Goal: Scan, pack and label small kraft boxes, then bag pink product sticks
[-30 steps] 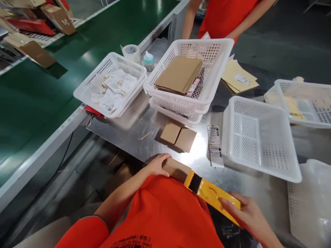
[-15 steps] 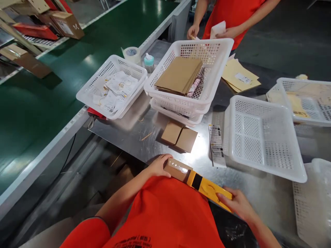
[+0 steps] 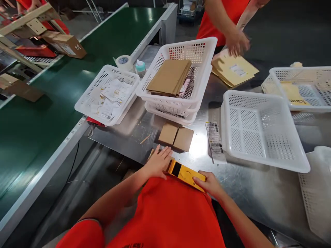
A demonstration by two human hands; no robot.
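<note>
My left hand [image 3: 158, 162] lies with its fingers stretched out over a small brown cardboard box [image 3: 151, 154], which it mostly covers. Only bits of that box show beside the hand, at the table's front edge. Fingers of my right hand [image 3: 207, 182] are wrapped round the right end of a yellow bar-shaped thing [image 3: 188, 175] with a black band. Its left end reaches my left hand and the box; its exact kind is unclear. Just beyond, two small brown boxes [image 3: 176, 136] sit side by side on the metal table [image 3: 144, 153].
Stacked white baskets [image 3: 168, 100] hold flat brown cardboard. A basket of white slips [image 3: 108, 120] stands left, by a green conveyor [image 3: 103, 41]. Printed labels [image 3: 215, 141] lie beside a white basket [image 3: 266, 163]. Opposite, a co-worker's hand [image 3: 236, 41] hovers over yellow envelopes [image 3: 241, 79].
My left hand has moved from gripping the box's end to lying over it. My right hand and the yellow thing have shifted left. The co-worker's hand has moved over the envelopes.
</note>
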